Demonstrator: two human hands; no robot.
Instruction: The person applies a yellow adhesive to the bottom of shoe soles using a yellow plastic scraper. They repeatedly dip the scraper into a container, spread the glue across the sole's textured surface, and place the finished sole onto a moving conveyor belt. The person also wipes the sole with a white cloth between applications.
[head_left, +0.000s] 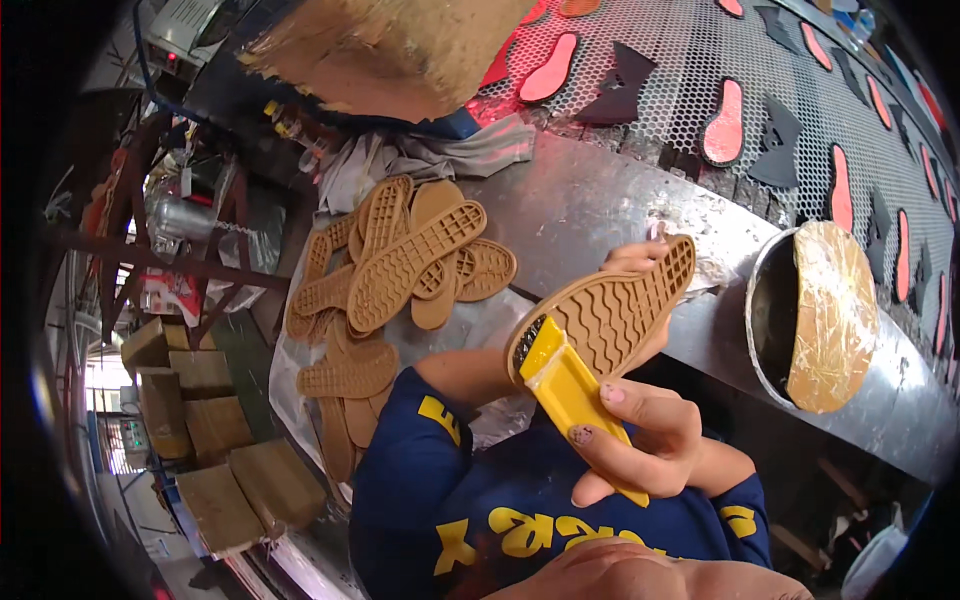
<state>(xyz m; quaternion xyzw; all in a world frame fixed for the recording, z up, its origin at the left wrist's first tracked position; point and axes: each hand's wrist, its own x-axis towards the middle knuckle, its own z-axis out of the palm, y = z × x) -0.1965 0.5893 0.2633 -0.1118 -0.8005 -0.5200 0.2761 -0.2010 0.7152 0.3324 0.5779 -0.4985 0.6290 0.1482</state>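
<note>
Steel worktable meets perforated conveyor; cartons below.

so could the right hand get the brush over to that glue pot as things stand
Probably yes. The right hand holds the yellow brush against the sole, and the pot sits just to its right on the metal bench, with nothing between them; its crusted lid is tipped aside, leaving an opening.

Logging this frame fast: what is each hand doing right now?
Left hand: closed on a tan shoe sole, mostly hidden behind it.
Right hand: closed on a yellow brush, bristles against the sole's edge.
</note>
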